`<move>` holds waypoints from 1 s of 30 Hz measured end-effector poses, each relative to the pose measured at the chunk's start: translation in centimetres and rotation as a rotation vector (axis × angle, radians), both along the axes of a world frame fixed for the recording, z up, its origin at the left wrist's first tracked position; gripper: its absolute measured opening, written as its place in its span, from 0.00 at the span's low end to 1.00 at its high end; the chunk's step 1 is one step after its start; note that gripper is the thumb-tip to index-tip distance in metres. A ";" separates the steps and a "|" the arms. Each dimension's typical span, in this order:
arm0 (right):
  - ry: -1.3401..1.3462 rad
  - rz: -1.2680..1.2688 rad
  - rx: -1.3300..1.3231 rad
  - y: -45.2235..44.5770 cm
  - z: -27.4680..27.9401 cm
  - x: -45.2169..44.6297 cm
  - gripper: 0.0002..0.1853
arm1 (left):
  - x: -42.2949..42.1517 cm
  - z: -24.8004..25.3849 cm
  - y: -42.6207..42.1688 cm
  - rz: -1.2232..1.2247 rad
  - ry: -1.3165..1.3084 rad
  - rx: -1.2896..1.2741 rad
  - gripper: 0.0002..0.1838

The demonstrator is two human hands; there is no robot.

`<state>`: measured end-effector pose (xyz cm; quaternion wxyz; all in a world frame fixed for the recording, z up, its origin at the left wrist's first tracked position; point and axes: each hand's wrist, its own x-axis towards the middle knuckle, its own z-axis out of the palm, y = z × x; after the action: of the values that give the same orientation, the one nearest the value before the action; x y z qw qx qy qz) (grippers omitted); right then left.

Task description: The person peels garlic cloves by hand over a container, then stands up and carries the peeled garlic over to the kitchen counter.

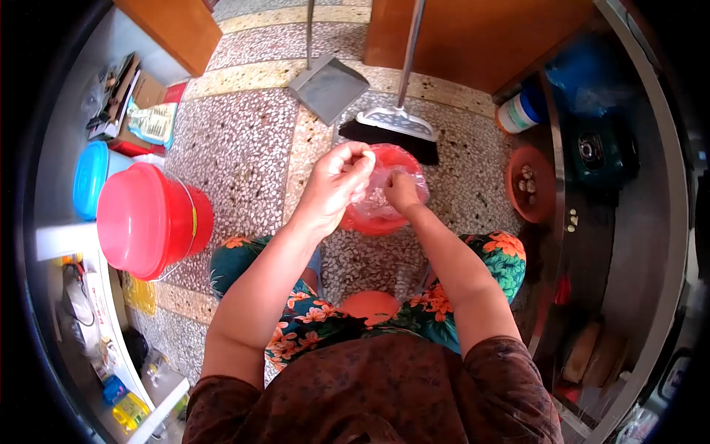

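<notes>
Nearest the camera, a dark brown patterned shirt (pixel 370 392) is filling the bottom edge, with green trousers printed with orange flowers (pixel 499 259) showing beyond it. At the far left, a white panel with red lettering (pixel 95 296) is standing on edge, its writing showing too small to read. A yellow bottle (pixel 132 411) is standing in that same corner. Farther up, a round tub with a bright blue lid (pixel 90 181) is standing just beside a lidded red plastic bucket (pixel 133 222), and a white-and-blue printed bag (pixel 151 122) is lying behind them, its print appearing illegible. A grey long-handled dustpan (pixel 329 89) is resting on the speckled stone floor (pixel 237 133).

In the middle, the left hand (pixel 336 181) is hovering, its grip pinching a small pale piece (pixel 369 155) at the fingertips. Just right of it, a round red plastic container lined with a clear bag (pixel 368 225) is standing on the floor, holding pale scraps. The right hand (pixel 401 192) is reaching into it with curled fingers; whether its grip is holding anything, I cannot tell. A black-bristled broom with a white-and-grey head (pixel 399 124) is standing behind.

Farther right, a white-and-blue tub (pixel 515 112) is lying tilted, its label showing unreadably, and a reddish-brown bowl (pixel 546 185) is holding round, pale pieces (pixel 526 177).
</notes>
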<state>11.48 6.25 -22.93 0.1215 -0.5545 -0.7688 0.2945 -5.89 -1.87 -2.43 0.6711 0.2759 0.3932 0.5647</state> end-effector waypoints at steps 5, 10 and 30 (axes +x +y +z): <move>-0.024 -0.066 -0.002 -0.3 -0.7 0.3 0.07 | -0.8 0.9 -0.3 0.015 -0.011 0.002 0.05; -0.039 -0.063 0.006 0.1 -1.4 0.7 0.07 | -1.0 1.3 -0.5 0.027 -0.012 0.005 0.05; -0.161 -0.021 -0.154 -0.4 0.8 1.5 0.16 | -0.6 1.2 -0.3 -0.011 0.031 0.023 0.07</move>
<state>12.98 5.84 -22.11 0.0195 -0.5922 -0.7452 0.3060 -6.46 -2.22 -1.22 0.6650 0.2944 0.3956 0.5610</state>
